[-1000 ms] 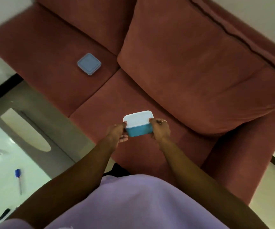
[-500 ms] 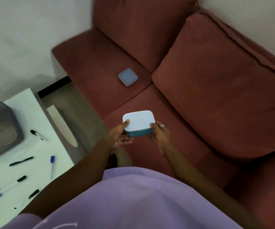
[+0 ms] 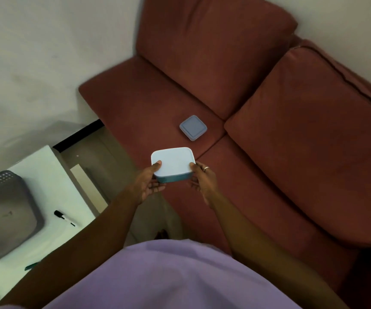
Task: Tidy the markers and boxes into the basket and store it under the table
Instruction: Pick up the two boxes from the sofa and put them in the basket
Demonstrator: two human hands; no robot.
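Since the earlier frame, basket [image 3: 6, 217] and counter [image 3: 46, 175] fill more of view. Both hands' fingers [image 3: 157, 163] pinch the lidded box [image 3: 173, 164] above the sofa [image 3: 269, 175]; loosened lid may slip off.

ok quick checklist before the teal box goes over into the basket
1. Hold on the teal box: left hand and right hand each grip a side, thumbs on the lid. Ok.
2. Lid seated: looks flush all round the visible edges. Ok.
3. Room in the basket: the visible part of its inside is bare. Ok.
4. Basket within reach: it stands on the white table, on the person's left. Ok.
5. Path across: a black marker lies on the table beside the basket, apart from it. Ok.
6. Boxes left behind: a grey-blue box lies on the sofa seat. Not ok.
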